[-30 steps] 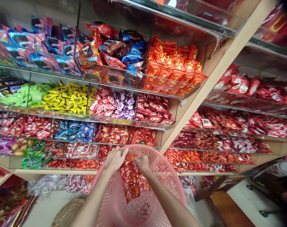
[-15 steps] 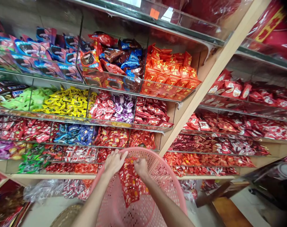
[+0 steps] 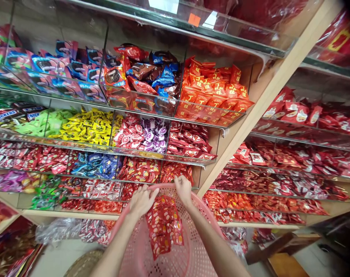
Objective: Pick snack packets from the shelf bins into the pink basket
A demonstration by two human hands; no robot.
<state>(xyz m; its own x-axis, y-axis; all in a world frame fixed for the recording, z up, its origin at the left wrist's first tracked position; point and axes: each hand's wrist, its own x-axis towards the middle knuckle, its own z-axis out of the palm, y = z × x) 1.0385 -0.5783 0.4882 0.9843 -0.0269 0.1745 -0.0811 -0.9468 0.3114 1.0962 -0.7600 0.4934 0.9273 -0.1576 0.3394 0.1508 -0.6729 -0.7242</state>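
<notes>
A pink plastic basket (image 3: pixel 212 216) with a perforated wall is below me, its far rim against the front of the shelves. Inside lie red printed sachets (image 3: pixel 161 227), joined in strips and leaning on the far wall. My left hand (image 3: pixel 142 201) is closed over the rim at the far left, thumb toward the inside. Farther right, my right hand (image 3: pixel 183 188) has its fingers curled over the same rim, partly hiding the red candies behind it. The sachets touch neither hand's fingers as far as I can see.
Shelves (image 3: pixel 221 161) with clear dividers hold wrapped sweets: orange packets (image 3: pixel 214 94), yellow candies (image 3: pixel 85 125) and blue ones (image 3: pixel 98 163). A slanting wooden upright (image 3: pixel 261 96) splits the shelving. Plastic bags (image 3: pixel 58 231), a woven basket (image 3: pixel 84 263) and a wooden stool (image 3: pixel 287 265) are on the floor.
My right hand has let go of the red sachets and moved up to the far rim. The sachets now rest in the basket. My left hand stays on the rim.
</notes>
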